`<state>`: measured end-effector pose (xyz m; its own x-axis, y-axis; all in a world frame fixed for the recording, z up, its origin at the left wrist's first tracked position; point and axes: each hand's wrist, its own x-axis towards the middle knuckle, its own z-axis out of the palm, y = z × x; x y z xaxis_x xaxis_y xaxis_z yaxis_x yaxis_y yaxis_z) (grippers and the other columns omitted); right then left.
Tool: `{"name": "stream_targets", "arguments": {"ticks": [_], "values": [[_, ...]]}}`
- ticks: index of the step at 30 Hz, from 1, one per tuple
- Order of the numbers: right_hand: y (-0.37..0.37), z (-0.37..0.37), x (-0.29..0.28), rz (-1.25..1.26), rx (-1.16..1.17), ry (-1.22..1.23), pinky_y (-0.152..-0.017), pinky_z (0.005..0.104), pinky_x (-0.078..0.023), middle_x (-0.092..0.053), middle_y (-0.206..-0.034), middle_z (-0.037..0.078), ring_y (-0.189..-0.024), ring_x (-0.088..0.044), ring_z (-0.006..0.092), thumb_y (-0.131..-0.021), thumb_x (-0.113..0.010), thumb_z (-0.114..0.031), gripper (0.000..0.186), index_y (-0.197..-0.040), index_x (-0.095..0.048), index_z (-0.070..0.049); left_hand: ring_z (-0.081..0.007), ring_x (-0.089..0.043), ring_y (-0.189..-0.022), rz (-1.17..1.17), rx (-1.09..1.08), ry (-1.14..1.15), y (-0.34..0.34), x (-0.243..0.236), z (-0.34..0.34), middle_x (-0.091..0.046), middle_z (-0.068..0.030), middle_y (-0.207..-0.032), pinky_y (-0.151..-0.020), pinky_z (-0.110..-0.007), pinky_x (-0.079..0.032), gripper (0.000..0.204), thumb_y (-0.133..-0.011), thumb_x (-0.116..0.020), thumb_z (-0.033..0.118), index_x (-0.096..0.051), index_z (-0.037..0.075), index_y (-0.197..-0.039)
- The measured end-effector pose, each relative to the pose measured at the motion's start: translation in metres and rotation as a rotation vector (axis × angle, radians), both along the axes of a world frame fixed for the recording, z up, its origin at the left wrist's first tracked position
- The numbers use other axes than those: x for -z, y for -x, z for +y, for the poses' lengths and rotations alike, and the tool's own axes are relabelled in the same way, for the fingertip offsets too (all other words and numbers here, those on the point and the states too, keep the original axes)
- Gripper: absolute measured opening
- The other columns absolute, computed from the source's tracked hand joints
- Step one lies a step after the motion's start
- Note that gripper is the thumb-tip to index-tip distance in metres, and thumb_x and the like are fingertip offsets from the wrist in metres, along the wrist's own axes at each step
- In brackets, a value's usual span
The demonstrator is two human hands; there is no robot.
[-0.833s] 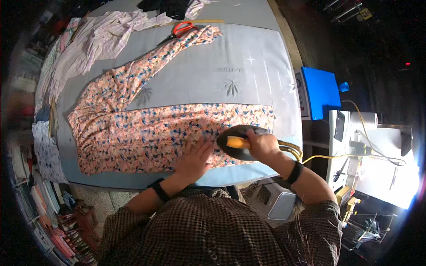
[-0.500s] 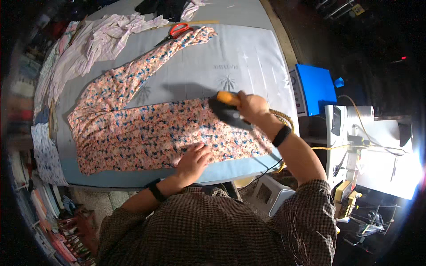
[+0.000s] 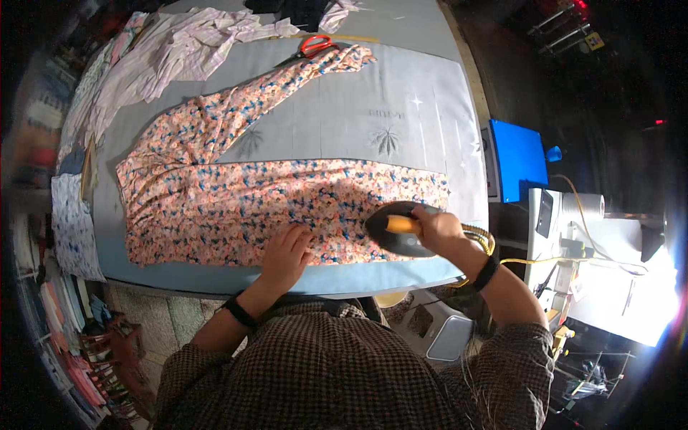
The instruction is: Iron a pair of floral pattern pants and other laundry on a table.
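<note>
A floral pink-and-blue garment [image 3: 186,215] lies on the padded grey board [image 3: 430,115], its body spread across the near part and its narrow sleeve angled up toward the back. My right hand [image 3: 441,233] is closed on the orange handle of a dark iron [image 3: 380,233], which is on the right part of the fabric. A coiled cord runs off the iron to the right. My left hand [image 3: 287,254] rests on the lower middle of the garment, left of the iron, fingers loosely stretched.
Red-handled scissors [image 3: 315,45] lie behind the sleeve. Pale crumpled garments [image 3: 165,54] line the back left, with a printed cloth [image 3: 75,222] at the left edge. A blue box [image 3: 519,161], white equipment and cables stand at the right. A stool [image 3: 448,333] is below the board's front edge.
My right hand swung the iron up toward the garment's far edge half a second ago and has since brought it down toward the near edge. My left hand has shifted slightly left.
</note>
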<state>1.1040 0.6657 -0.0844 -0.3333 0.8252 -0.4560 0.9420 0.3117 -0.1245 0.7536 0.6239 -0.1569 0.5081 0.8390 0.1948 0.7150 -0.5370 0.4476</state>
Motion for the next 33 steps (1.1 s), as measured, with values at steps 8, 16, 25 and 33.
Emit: {"name": "stream_targets", "arguments": {"ticks": [8, 16, 25, 33], "values": [[-0.005, 0.062, 0.012, -0.058, 0.188, -0.101, -0.054, 0.0416, -0.052, -0.065, -0.074, 0.013, -0.064, -0.065, 0.0296, -0.09, -0.054, -0.017, 0.022, -0.11, -0.052, -0.01, -0.0328, -0.042, -0.127, -0.096, 0.503, -0.152, -0.166, 0.039, -0.019, -0.047, -0.0167, -0.134, -0.11, -0.046, -0.031, 0.054, -0.08, -0.07, 0.023, -0.05, 0.002, -0.126], [0.043, 0.09, 0.017, 0.076, 0.061, -0.171, -0.057, 0.0434, -0.051, -0.065, -0.072, 0.013, -0.066, -0.065, 0.0327, -0.083, -0.058, -0.018, 0.024, -0.105, -0.054, -0.01, -0.0285, -0.015, -0.143, 0.022, 0.618, 0.196, -0.205, 0.022, -0.015, -0.022, -0.0167, -0.153, -0.117, -0.041, -0.008, 0.093, -0.079, -0.062, 0.051, -0.023, -0.001, -0.145], [0.024, 0.092, 0.019, 0.154, 0.012, -0.213, -0.055, 0.0432, -0.05, -0.063, -0.07, 0.014, -0.064, -0.064, 0.0338, -0.082, -0.059, -0.016, 0.026, -0.105, -0.053, -0.006, -0.027, -0.013, -0.144, -0.047, 0.703, 0.225, -0.204, 0.029, -0.019, -0.019, -0.011, -0.155, -0.118, -0.04, -0.008, 0.082, -0.084, -0.06, 0.048, -0.028, 0.005, -0.146], [-0.042, 0.002, 0.01, 0.025, -0.046, -0.016, -0.05, 0.0439, -0.048, -0.064, -0.069, 0.01, -0.06, -0.063, 0.0333, -0.084, -0.058, -0.019, 0.027, -0.111, -0.054, -0.016, -0.0295, -0.042, -0.129, -0.27, 0.595, 0.224, -0.134, 0.033, -0.022, -0.053, -0.0167, -0.128, -0.106, -0.043, -0.037, 0.032, -0.09, -0.059, 0.016, -0.058, 0.002, -0.118]]}}
